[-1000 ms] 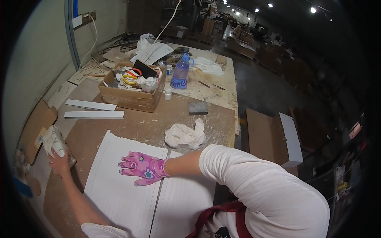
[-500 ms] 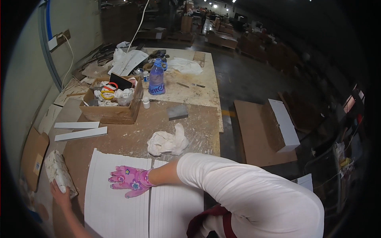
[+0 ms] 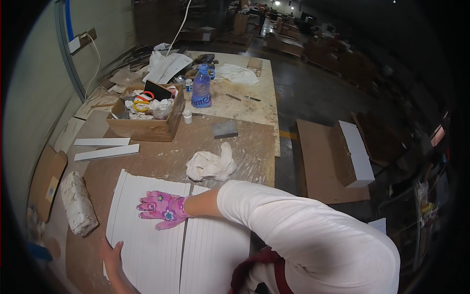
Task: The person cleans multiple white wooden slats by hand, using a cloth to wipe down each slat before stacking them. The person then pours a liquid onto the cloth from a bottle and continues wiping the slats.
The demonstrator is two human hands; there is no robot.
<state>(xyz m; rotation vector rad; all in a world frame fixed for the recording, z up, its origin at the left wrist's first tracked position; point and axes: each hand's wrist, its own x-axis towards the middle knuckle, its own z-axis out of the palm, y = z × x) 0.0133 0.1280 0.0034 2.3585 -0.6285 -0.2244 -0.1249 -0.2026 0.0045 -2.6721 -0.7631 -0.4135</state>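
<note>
Two white grooved boards lie side by side on the worktable, a narrow gap between them: the left board [image 3: 128, 210] and the right board [image 3: 215, 240]. My right hand [image 3: 161, 209], in a pink flowered glove, rests flat on the left board with fingers spread. Bare, my left hand [image 3: 114, 255] is at that board's left edge, thumb over the top face and fingers bent round the side; the fingertips are partly hidden. Just beyond it lies a stained whitish block-shaped bundle [image 3: 78, 203], apart from the hand.
A crumpled white cloth [image 3: 210, 164] and a grey block [image 3: 224, 130] lie beyond the boards. Two white strips [image 3: 106, 152] sit at the left, near a cardboard box [image 3: 144, 128] of odds and ends. Farther back stands a blue-tinted bottle [image 3: 201, 88].
My left hand has left the whitish bundle and come right, to the left board's edge. My gloved right hand stays on the board. The whole view has shifted slightly.
</note>
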